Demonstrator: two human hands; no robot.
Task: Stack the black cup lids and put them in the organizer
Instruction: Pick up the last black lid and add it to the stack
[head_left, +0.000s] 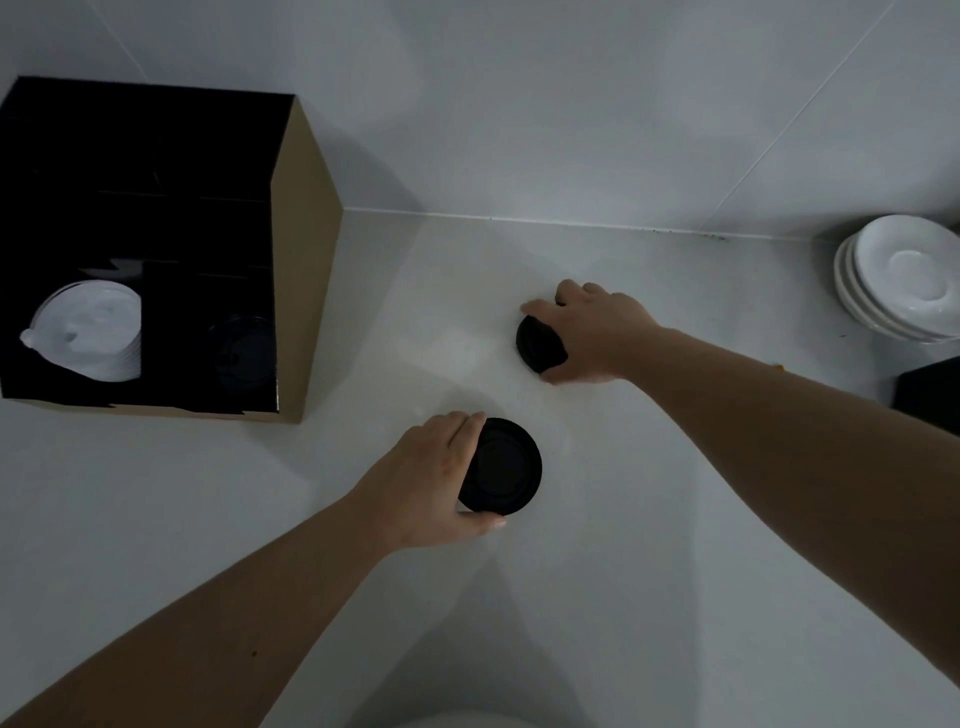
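Two black cup lids are on the white counter. My left hand (434, 475) grips the nearer black lid (506, 467) by its rim, fingers on its left edge and thumb under its front edge. Farther back, my right hand (592, 332) is curled over the second black lid (537, 344), which is tilted up off the counter. The organizer (306, 249), a cardboard box with a black divided inside, stands at the far left. One of its compartments holds a dark stack of black lids (244, 353).
A stack of white lids (96, 330) fills the organizer's left compartment. White saucers (904, 278) are piled at the right by the wall. A black object (932, 392) pokes in at the right edge. The tiled wall runs along the back.
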